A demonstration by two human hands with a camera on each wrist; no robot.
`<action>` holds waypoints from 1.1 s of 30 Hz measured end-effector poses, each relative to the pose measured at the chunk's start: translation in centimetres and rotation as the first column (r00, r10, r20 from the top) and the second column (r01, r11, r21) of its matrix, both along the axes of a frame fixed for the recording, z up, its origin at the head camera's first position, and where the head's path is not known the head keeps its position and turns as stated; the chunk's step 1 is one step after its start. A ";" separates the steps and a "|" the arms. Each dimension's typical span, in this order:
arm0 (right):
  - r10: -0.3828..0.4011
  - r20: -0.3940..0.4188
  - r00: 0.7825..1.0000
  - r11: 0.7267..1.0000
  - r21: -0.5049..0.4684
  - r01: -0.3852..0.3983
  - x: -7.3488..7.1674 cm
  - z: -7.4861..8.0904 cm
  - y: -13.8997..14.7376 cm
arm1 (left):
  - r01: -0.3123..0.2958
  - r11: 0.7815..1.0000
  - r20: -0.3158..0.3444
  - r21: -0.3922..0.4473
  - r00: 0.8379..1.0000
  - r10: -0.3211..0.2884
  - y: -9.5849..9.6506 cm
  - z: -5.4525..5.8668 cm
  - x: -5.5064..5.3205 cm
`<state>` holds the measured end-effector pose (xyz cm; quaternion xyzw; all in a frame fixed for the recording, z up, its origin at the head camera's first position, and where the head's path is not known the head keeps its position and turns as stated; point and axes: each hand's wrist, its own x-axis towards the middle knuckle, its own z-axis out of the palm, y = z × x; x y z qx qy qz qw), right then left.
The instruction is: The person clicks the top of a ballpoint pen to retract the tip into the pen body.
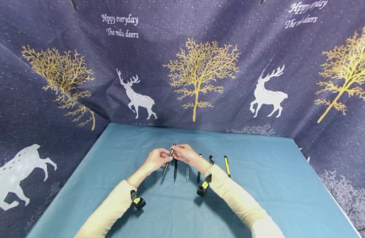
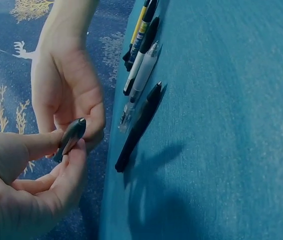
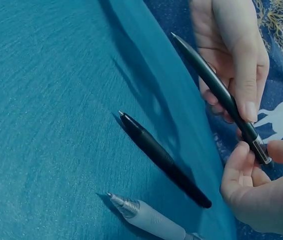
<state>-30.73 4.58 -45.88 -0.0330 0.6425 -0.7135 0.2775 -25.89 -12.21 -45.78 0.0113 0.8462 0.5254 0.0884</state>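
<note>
A dark ballpoint pen [image 3: 214,82] with a silver clip is held in the air, its tip pointing down toward the near side. My left hand [image 1: 156,159] pinches its barrel between thumb and fingers. At the clip end, the thumb and fingertips of my right hand [image 1: 186,154] grip the same pen. Beneath it on the cloth lies a black pen [image 3: 161,160]. Beside that one is a clear grey pen [image 1: 187,173], followed to the right by another black pen [image 1: 199,177], partly hidden by my right hand in the head view.
Farther right lie a dark-capped patterned pen [image 1: 211,160], mostly covered by my right forearm, and a yellow and black pen [image 1: 226,167]. A blue cloth [image 1: 176,211] covers the table. Behind it hangs a dark curtain [image 1: 170,99] with deer and trees.
</note>
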 end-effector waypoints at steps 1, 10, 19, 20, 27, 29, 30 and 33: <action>-0.001 0.001 1.000 1.000 0.003 0.001 0.0 0.0 0.0 | -0.003 1.000 0.008 0.015 1.000 0.003 0.0 0.0 0.0; -0.022 0.006 1.000 0.999 -0.026 0.022 -0.1 0.4 -0.7 | -0.001 0.995 0.089 0.099 0.996 -0.007 0.3 0.1 0.0; -0.020 0.130 0.991 0.976 -0.214 0.047 0.2 1.1 -0.8 | 0.070 0.980 0.142 0.187 0.985 -0.097 0.0 0.1 0.2; -0.023 0.164 0.986 0.965 -0.253 0.064 0.2 1.2 -0.8 | 0.073 0.979 0.144 0.190 0.984 -0.102 0.0 0.1 0.2; -0.015 0.355 0.935 0.901 -0.402 0.166 0.5 1.9 -1.1 | 0.097 0.979 0.150 0.182 0.981 -0.125 0.4 0.1 0.4; -0.016 0.374 0.927 0.897 -0.404 0.178 0.6 2.0 -1.0 | 0.098 0.979 0.147 0.177 0.981 -0.125 0.5 0.1 0.4; -0.014 0.379 0.925 0.898 -0.402 0.178 0.6 2.1 -1.0 | 0.097 0.980 0.148 0.175 0.981 -0.123 0.6 0.0 0.4; 0.001 0.390 0.921 0.901 -0.399 0.168 0.7 2.1 -1.0 | 0.087 0.982 0.159 0.168 0.981 -0.114 0.7 -0.1 0.4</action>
